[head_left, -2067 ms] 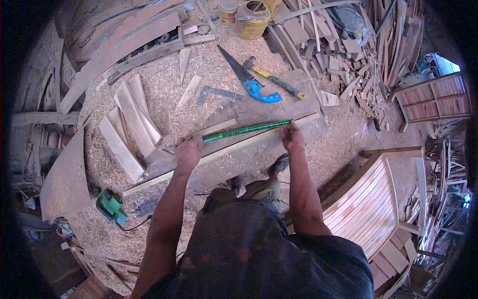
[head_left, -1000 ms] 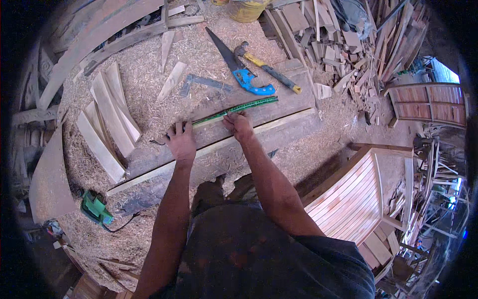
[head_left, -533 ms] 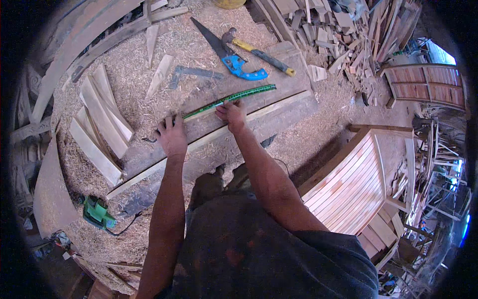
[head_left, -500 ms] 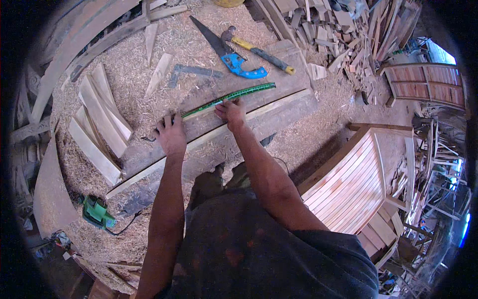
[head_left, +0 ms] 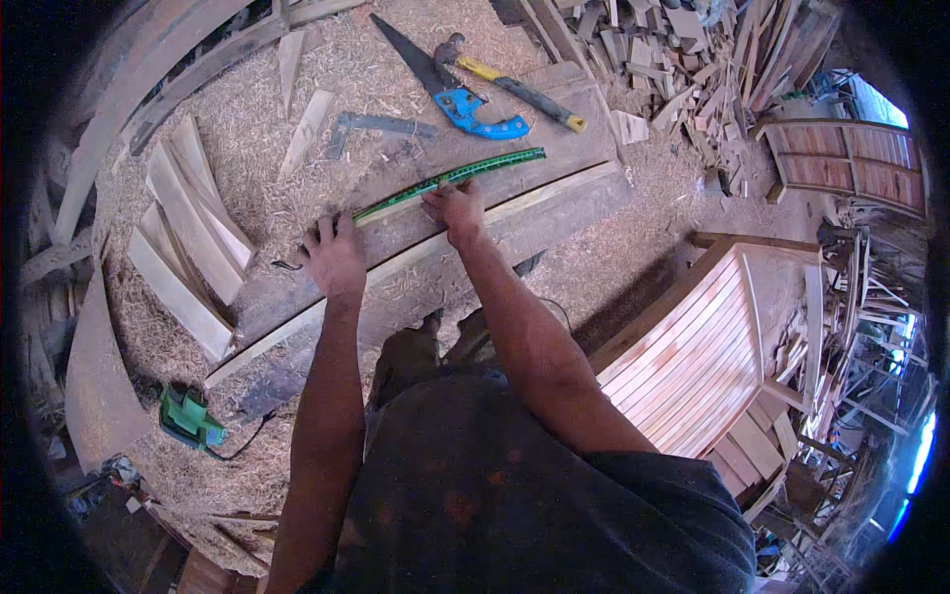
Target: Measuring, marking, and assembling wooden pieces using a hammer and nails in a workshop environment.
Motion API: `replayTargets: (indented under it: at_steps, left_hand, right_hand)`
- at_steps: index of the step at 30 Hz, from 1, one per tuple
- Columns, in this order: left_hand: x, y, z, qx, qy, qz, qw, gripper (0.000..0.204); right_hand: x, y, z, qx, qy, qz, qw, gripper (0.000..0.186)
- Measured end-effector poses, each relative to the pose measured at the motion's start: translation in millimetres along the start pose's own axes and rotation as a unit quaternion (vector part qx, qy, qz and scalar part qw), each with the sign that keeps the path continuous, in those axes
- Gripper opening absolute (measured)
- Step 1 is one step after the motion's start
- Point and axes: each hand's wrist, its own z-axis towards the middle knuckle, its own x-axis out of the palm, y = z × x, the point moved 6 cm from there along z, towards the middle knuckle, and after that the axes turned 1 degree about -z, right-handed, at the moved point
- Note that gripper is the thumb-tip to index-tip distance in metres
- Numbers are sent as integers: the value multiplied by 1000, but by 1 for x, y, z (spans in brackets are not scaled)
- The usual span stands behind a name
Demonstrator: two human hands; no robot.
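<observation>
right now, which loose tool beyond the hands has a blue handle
The saw, lying beyond the green strip between the flat square and the hammer, whose handle is yellow and dark; the square is all grey.

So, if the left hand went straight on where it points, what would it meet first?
Past the end of the green strip, the left hand would probably meet the grey metal square, though heights are unclear here.
</observation>
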Motion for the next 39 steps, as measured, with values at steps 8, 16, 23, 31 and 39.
replayTargets:
  at_steps: [8,16,23,31,39]
  left_hand:
    - [-1,-3,4,-19,25,1,999,39]
    - [-3,-3,4,-17,0,-5,1000,41]
    - [1,-3,2,-6,-16,7,1000,48]
    - [7,-2,0,-1,-43,15,999,47]
    - [8,-1,1,-9,1,13,1000,43]
  right_hand:
    - [-1,-3,1,17,-9,10,1000,27]
    - [2,1,-2,-3,1,-2,1000,27]
    - [-3,-6,5,0,-4,-1,1000,26]
    - [-3,-9,6,-18,-7,2,1000,23]
    - [-2,-5,6,-26,0,-22,999,20]
